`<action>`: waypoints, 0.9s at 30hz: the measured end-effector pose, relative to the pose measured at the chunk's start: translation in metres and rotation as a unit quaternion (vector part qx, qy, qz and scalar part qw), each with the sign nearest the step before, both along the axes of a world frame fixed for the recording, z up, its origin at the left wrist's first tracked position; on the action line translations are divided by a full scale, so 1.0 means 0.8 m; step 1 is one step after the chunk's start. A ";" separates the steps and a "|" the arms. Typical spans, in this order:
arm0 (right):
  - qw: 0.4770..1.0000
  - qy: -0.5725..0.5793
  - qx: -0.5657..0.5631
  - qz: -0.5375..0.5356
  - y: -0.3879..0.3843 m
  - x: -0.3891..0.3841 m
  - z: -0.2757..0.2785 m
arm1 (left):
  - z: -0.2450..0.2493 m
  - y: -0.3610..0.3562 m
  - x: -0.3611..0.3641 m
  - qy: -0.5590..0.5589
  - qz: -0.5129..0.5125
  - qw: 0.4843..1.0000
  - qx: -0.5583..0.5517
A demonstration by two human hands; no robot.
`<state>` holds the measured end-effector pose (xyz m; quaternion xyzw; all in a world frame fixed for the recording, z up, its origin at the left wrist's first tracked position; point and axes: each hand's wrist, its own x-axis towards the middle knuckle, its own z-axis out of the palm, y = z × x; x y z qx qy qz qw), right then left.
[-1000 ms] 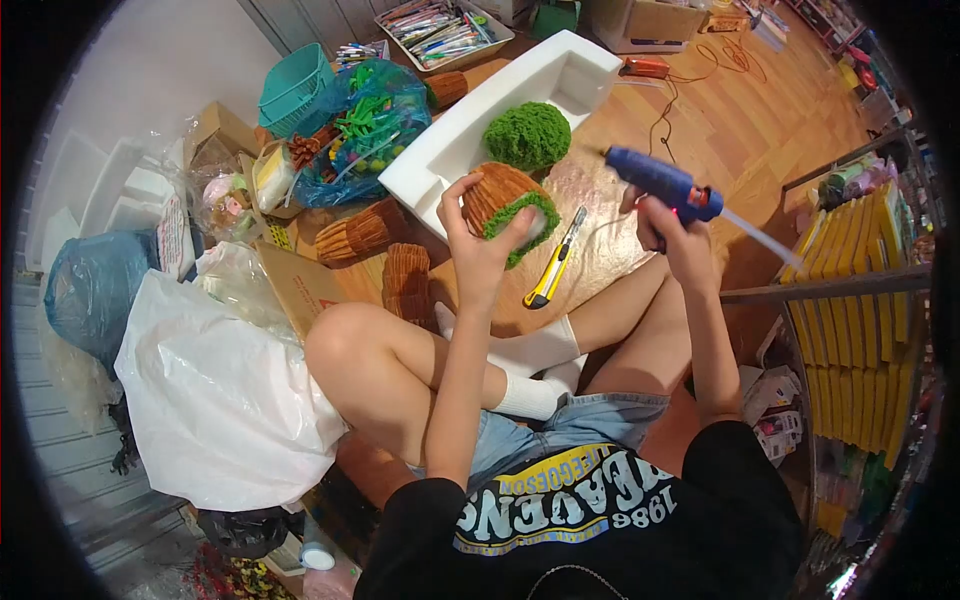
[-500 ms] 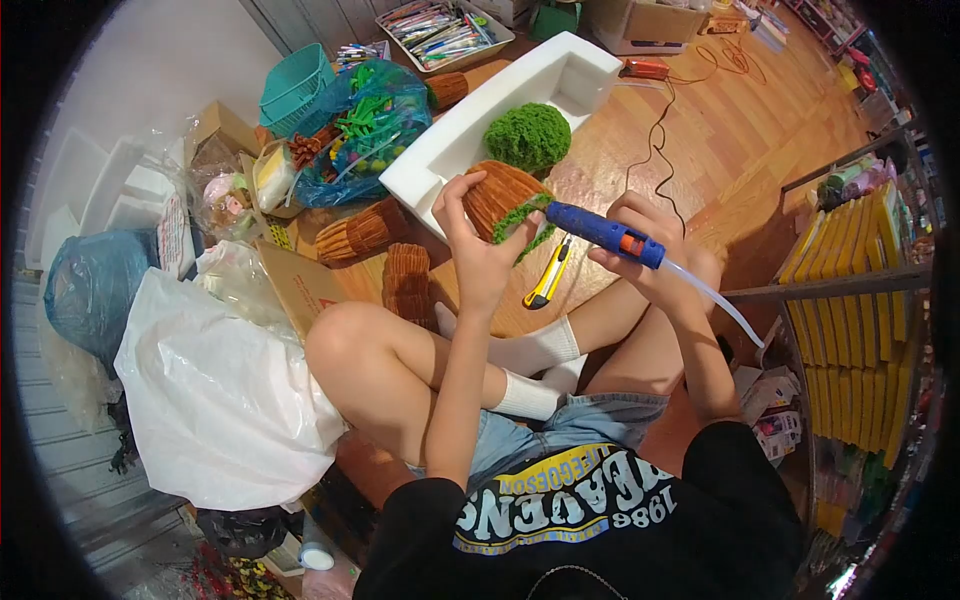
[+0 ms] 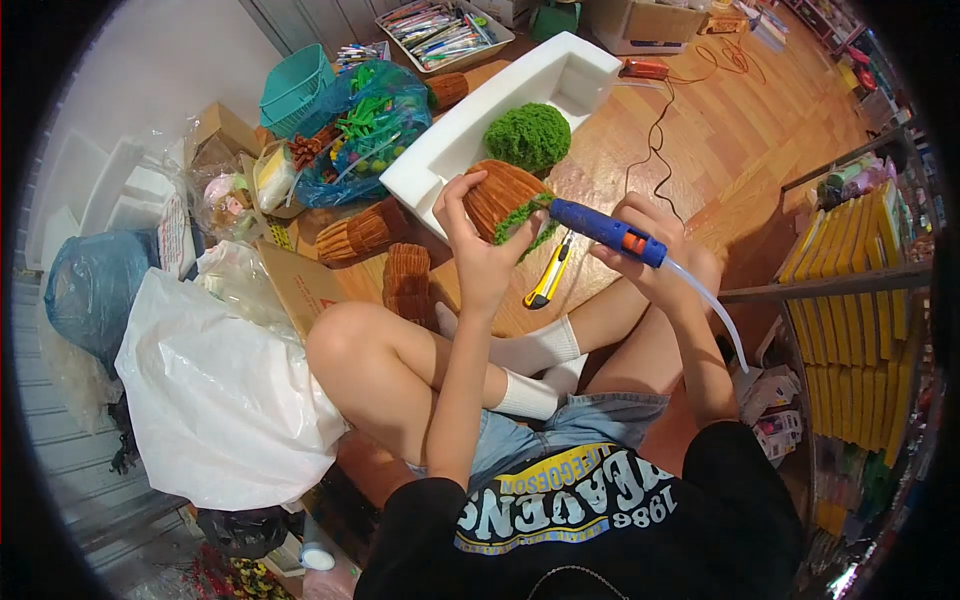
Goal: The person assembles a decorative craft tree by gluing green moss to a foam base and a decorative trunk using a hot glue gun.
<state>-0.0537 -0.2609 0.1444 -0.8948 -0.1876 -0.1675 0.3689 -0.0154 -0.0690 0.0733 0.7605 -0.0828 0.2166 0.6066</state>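
Observation:
My left hand (image 3: 482,235) is closed round a brown ribbed fuzzy cup-shaped piece (image 3: 500,197) whose lower edge carries a green fluffy trim (image 3: 520,222). In my right hand (image 3: 642,245) is a blue glue gun (image 3: 607,231) with an orange part on its side, a long clear glue stick (image 3: 710,305) trailing from its back. The gun's nozzle end points left, right at the green trim. Behind the piece, a green fluffy ball (image 3: 527,137) rests against the white foam box (image 3: 425,165). A yellow box cutter (image 3: 550,273) lies on the floor below the gun.
Two more brown ribbed pieces (image 3: 360,233) lie on the floor to the left. Farther back are a blue plastic bag (image 3: 375,135), a teal basket (image 3: 297,88) and a tray of pens (image 3: 445,35). A dark cord (image 3: 657,150) crosses the floor; a shelf (image 3: 830,290) stands right.
The glue gun has shifted slightly right and down along the trim, and its glue stick hangs a little lower. The left hand and brown piece have barely moved.

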 end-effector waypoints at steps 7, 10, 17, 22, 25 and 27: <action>1.000 -0.001 0.000 -0.012 -0.004 0.000 -0.001 | -0.002 0.000 0.001 0.002 -0.010 1.000 -0.016; 1.000 -0.004 -0.001 -0.013 -0.005 0.000 -0.001 | -0.001 0.000 0.000 0.006 -0.005 1.000 -0.006; 0.963 -0.002 0.261 -0.070 -0.017 0.022 -0.047 | -0.003 0.004 0.002 0.054 -0.079 0.984 -0.152; 0.752 0.151 0.603 -0.220 -0.057 0.114 -0.147 | 0.007 0.000 -0.001 0.122 -0.142 0.925 -0.331; 0.691 0.189 0.661 -0.224 -0.095 0.163 -0.266 | 0.001 0.000 -0.001 0.135 -0.144 0.916 -0.348; 0.620 0.245 0.698 -0.262 -0.114 0.175 -0.326 | -0.004 0.001 0.000 0.137 -0.139 0.917 -0.348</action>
